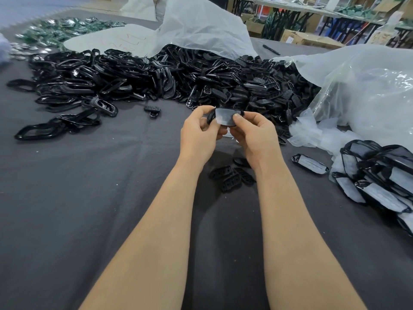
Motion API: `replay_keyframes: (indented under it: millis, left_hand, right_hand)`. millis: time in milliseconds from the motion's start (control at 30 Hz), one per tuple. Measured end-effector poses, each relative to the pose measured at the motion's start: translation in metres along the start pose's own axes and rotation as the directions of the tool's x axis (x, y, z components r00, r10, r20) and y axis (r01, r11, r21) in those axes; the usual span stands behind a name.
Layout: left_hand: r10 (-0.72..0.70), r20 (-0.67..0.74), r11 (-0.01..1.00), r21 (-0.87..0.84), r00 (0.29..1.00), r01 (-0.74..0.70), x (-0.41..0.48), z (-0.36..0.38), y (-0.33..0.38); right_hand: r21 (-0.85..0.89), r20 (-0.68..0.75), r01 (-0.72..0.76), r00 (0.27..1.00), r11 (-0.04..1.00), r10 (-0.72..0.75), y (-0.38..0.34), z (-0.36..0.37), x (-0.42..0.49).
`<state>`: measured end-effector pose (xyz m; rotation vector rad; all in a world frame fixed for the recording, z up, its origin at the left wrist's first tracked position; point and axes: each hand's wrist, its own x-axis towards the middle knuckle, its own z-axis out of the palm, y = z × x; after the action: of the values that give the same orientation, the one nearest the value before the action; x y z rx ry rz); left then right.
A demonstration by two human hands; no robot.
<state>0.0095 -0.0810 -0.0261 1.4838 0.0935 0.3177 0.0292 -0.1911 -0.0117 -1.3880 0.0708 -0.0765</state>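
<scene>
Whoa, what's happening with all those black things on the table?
A person is working on one black plastic piece, held up over the grey table. The left hand grips its left end and the right hand pinches the other, thumb on its filmy grey face. Behind lies a big heap of black parts spilling from clear plastic bags. Film-covered pieces are stacked at the right.

Two plastic bags (201,25) (368,86); one black marker (270,49); one film-covered shell (225,117); one heap of black parts (156,79) (pieces beyond counting).
</scene>
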Motion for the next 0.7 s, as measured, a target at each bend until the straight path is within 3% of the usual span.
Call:
replay_keyframes:
  millis: [700]
  left_hand:
    - [-0.037,-0.052,0.999,-0.001,0.998,0.037,-0.0006,0.0023,-0.0008]
  right_hand:
    - [-0.197,-0.04,0.038,0.998,0.98,-0.047,0.0046,0.0068,-0.0027]
